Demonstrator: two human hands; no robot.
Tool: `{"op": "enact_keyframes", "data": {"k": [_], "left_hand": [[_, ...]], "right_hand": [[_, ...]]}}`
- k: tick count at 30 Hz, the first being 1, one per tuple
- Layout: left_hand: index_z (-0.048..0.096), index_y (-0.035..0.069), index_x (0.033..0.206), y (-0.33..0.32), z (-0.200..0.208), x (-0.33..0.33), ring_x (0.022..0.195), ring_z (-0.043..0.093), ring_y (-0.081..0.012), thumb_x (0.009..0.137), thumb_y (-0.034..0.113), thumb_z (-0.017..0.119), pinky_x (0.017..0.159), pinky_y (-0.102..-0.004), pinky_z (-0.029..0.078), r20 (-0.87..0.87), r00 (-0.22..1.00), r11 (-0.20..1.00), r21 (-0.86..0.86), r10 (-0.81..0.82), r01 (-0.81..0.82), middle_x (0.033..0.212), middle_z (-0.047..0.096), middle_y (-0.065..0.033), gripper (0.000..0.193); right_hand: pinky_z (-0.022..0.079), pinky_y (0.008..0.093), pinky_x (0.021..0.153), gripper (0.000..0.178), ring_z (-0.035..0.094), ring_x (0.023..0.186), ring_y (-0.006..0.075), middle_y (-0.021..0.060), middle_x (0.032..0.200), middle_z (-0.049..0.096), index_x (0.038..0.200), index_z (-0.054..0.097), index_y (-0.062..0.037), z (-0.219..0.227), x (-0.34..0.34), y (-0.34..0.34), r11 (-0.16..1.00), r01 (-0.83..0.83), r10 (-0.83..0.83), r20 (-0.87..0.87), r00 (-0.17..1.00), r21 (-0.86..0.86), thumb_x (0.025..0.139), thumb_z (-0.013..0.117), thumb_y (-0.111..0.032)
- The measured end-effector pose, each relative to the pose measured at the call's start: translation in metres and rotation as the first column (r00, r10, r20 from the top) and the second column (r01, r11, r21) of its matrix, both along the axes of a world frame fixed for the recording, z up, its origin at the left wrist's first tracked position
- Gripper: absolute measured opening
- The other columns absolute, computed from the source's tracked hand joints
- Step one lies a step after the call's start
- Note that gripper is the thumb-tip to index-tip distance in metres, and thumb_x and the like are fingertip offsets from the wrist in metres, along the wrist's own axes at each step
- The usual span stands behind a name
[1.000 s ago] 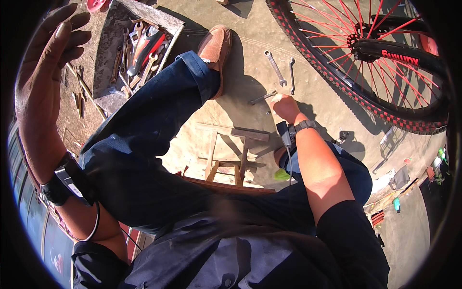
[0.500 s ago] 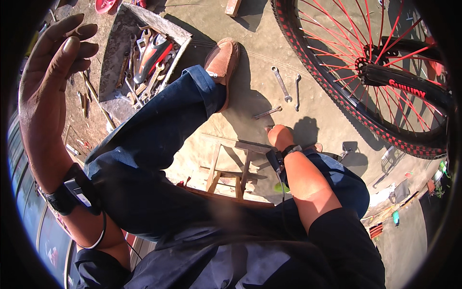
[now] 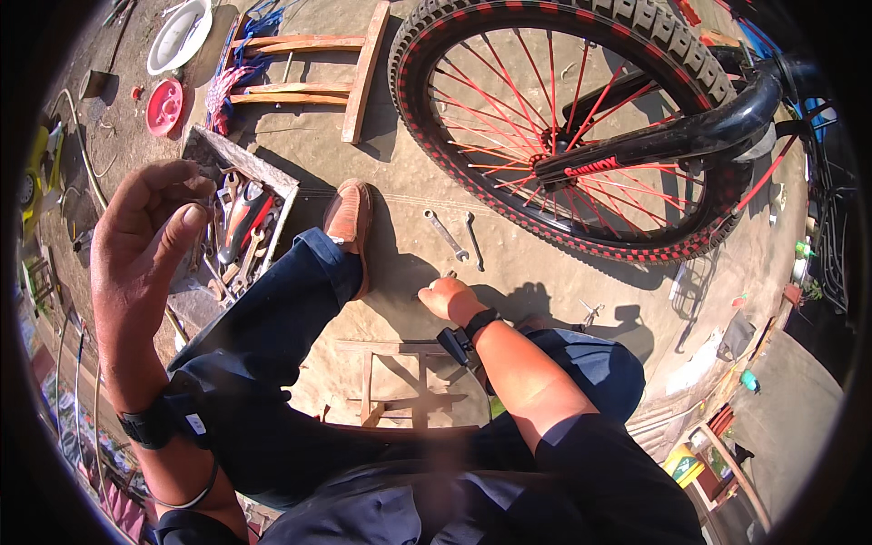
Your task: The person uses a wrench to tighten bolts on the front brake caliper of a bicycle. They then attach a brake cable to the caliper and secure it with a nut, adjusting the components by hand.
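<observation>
My right hand (image 3: 447, 298) is low over the ground between my knees, fingers closed around a small wrench (image 3: 451, 274). Only a dark metal end of it shows past the knuckles. Just beyond lie a combination wrench (image 3: 445, 234) and a thinner, darker wrench (image 3: 473, 242), side by side. My left hand (image 3: 150, 236) is raised at the left, fingers loosely curled and thumb apart, with nothing in it. Behind that hand is a worn metal toolbox (image 3: 283, 186) holding several wrenches and a red-and-black handled tool (image 3: 243, 227).
A bicycle wheel (image 3: 545, 245) with red spokes and a black fork (image 3: 654, 150) stands at the far right. A wooden stool frame (image 3: 368, 73) lies at the back. Beyond the toolbox are a pink dish (image 3: 164, 107) and a white basin (image 3: 179, 36). My shoe (image 3: 349, 222) is beside the toolbox.
The small wrench that lay by my right hand has been taken up in it. My left hand has dropped slightly and its fingers curl more. The view has shifted right and farther out.
</observation>
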State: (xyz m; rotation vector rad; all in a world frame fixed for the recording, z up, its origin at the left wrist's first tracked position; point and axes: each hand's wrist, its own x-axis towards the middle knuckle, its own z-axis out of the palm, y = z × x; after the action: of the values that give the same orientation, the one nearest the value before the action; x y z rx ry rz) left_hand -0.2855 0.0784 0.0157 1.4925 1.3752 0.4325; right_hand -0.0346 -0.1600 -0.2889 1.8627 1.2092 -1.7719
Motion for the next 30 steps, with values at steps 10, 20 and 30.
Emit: {"op": "enact_keyframes", "data": {"k": [10, 20, 30], "left_hand": [[0.06, -0.003, 0.122, -0.017, -0.005, 0.055, 0.093, 0.065, -0.0111, 0.095, 0.001, 0.065, 0.086, -0.0263, 0.052, -0.017, 0.972, 0.961, 0.149, -0.234, 0.234, 0.102, 0.069, -0.0057, 0.028], [0.064, -0.001, 0.119, -0.114, 0.005, 0.119, 0.082, 0.068, -0.0104, 0.097, 0.016, 0.067, 0.07, -0.0249, 0.051, -0.148, 0.93, 0.934, 0.076, -0.336, 0.349, 0.098, 0.07, -0.0041, 0.028], [0.066, -0.003, 0.114, -0.232, 0.032, 0.201, 0.078, 0.065, -0.0099, 0.095, 0.012, 0.069, 0.072, -0.025, 0.052, -0.08, 0.898, 0.889, 0.126, -0.433, 0.44, 0.093, 0.07, -0.0046, 0.024]], "right_hand": [[0.052, 0.0358, 0.07, 0.035, 0.066, 0.075, 0.0241, 0.0152, 0.08, 0.069, 0.087, 0.073, -0.0011, 0.171, 0.03, 0.059, 0.694, 0.57, -0.302, -0.54, 0.785, 0.44, 0.089, 0.056, -0.032], [0.054, 0.0241, 0.068, 0.04, 0.069, 0.079, 0.0123, 0.0054, 0.093, 0.069, 0.108, 0.07, -0.0018, 0.291, 0.059, -0.063, 0.238, 0.955, -0.425, -0.903, -0.062, -0.177, 0.1, 0.049, -0.034], [0.053, 0.0348, 0.092, 0.034, 0.067, 0.104, 0.0196, 0.0075, 0.109, 0.069, 0.112, 0.067, -0.0032, 0.26, 0.087, -0.105, -0.132, 0.951, -0.391, -0.867, -0.309, -0.28, 0.102, 0.054, -0.033]]}}
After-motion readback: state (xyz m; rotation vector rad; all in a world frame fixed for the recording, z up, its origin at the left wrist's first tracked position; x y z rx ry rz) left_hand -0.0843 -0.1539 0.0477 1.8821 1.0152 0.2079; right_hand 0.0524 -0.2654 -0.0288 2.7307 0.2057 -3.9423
